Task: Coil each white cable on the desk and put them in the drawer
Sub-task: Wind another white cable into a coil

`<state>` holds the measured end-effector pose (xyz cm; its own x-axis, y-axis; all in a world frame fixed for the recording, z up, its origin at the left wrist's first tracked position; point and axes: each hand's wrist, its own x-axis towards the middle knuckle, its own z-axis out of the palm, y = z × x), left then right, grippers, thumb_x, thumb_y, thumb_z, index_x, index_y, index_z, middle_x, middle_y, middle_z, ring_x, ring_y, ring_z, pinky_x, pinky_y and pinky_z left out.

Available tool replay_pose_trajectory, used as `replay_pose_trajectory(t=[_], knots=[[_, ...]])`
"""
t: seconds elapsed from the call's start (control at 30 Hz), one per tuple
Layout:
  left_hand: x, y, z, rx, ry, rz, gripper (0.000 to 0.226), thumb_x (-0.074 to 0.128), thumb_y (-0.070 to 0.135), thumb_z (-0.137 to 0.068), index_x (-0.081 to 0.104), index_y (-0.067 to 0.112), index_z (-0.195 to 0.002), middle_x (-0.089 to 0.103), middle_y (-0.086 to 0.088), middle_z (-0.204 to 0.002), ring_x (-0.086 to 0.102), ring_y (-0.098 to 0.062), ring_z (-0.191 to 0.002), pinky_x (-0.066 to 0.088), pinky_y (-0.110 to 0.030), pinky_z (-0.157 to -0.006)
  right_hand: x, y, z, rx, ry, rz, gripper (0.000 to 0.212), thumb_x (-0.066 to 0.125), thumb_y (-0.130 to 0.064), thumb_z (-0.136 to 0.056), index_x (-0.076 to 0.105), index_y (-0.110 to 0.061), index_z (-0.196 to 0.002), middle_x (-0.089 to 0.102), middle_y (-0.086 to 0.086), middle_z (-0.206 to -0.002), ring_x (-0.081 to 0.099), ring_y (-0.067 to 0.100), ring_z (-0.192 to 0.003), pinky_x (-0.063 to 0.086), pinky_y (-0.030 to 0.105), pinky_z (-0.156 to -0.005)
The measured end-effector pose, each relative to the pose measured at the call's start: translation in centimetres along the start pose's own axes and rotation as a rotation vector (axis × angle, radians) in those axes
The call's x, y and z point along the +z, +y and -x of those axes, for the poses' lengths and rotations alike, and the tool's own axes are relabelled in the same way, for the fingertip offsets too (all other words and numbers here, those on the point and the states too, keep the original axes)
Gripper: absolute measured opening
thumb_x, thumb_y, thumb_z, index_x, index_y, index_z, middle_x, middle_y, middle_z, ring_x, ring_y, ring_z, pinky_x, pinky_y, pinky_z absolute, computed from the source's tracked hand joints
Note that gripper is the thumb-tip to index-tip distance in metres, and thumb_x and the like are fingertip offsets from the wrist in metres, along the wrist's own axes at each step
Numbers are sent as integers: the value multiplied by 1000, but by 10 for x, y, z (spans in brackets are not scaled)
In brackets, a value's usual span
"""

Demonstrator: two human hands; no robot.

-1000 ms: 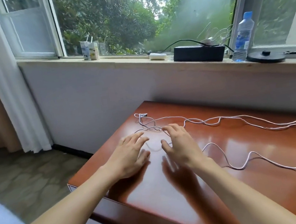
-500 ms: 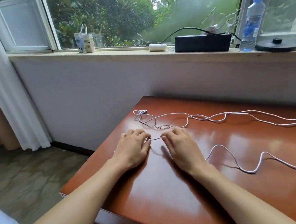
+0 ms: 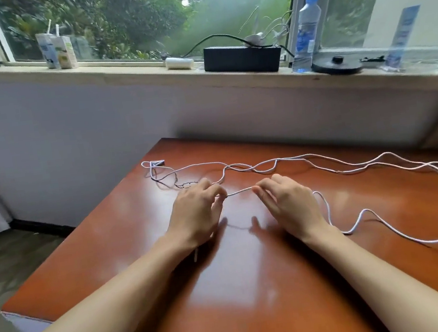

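Long white cables (image 3: 309, 162) lie loose and winding across the glossy brown desk (image 3: 256, 286), running off to the right. My left hand (image 3: 196, 216) and my right hand (image 3: 290, 206) hover side by side just above the desk. Each pinches one white cable (image 3: 239, 191), and a short taut stretch spans the gap between their fingertips. That cable trails from my right hand in loops toward the right edge. A short cable end (image 3: 195, 255) pokes out under my left wrist. The drawer is not in view.
A window sill (image 3: 144, 72) behind the desk carries two drink cartons (image 3: 56, 49), a white roll (image 3: 179, 62), a black box (image 3: 242, 55) with cords, a water bottle (image 3: 306, 31) and a black round lid (image 3: 337, 65). The floor drops off left of the desk.
My hands went from resting flat on the desk to pinching the cable, then moved apart, stretching a short length between them. The camera has tilted down a little.
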<state>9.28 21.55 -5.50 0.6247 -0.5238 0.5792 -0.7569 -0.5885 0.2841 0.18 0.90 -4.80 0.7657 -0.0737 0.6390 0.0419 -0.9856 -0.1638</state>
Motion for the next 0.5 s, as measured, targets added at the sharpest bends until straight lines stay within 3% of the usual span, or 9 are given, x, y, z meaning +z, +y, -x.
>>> replay_pose_trajectory(t=[0.13,0.23,0.33,0.4,0.47,0.5], knots=[[16,30,-19,-84,-22,2,18,54,35,-101,67,22,-104,62,-1,-103,62,-25,-98,46,-40,-83,-25,22,5,5,50,43,35,43,-51,-101,68,-27,-94,63,-4,-85,67,28,-77,49,37,-54],[28,49,-28,-178,-69,27,24,52,41,-102,64,21,-96,64,-2,-97,61,-27,-96,40,-37,-79,-38,40,12,60,85,43,20,55,-43,-101,69,-29,-99,67,-4,-87,68,29,-77,51,37,-56],[43,62,-37,-301,-88,262,28,61,44,-98,59,25,-77,59,12,-67,59,-13,-68,41,-33,-67,-48,61,18,101,107,58,15,60,-43,-99,69,-31,-101,71,-4,-90,70,29,-79,53,37,-57],[52,75,-48,-338,-67,452,22,69,38,-94,68,23,-78,52,16,-50,51,0,-54,42,-27,-60,-54,77,23,143,116,75,16,60,-44,-98,68,-31,-101,73,-5,-91,71,29,-81,54,37,-59],[57,93,-59,-353,-41,621,17,71,27,-93,72,13,-84,50,18,-43,48,3,-47,44,-20,-55,-58,91,29,175,117,88,14,61,-44,-97,68,-32,-100,74,-7,-90,72,28,-83,53,37,-61],[60,102,-64,-382,-28,722,16,71,23,-93,71,9,-86,50,18,-44,47,1,-46,51,-23,-54,-60,98,31,187,113,98,14,61,-44,-97,68,-32,-100,74,-8,-90,72,28,-84,52,36,-62]])
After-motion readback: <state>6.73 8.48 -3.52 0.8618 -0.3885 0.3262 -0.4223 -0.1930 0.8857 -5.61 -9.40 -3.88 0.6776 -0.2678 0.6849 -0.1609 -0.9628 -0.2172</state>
